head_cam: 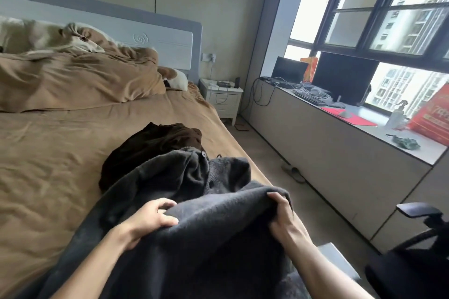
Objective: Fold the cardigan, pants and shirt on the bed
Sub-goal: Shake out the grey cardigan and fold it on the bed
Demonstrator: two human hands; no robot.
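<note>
Left hand (150, 219), right hand (281, 213) each grip bunched cardigan (209, 245); uneven pull risks a skewed fold, or a slide off bed (48, 153) right edge.

Dark grey knitted cardigan (194, 238) runs off the bottom edge and covers the near part of a crumpled dark brown garment (150, 148), its kind impossible to tell; folds hide some fingertips of the left hand (148, 221) and right hand (281, 213); a black office chair (401, 274) is cut by the right edge
</note>
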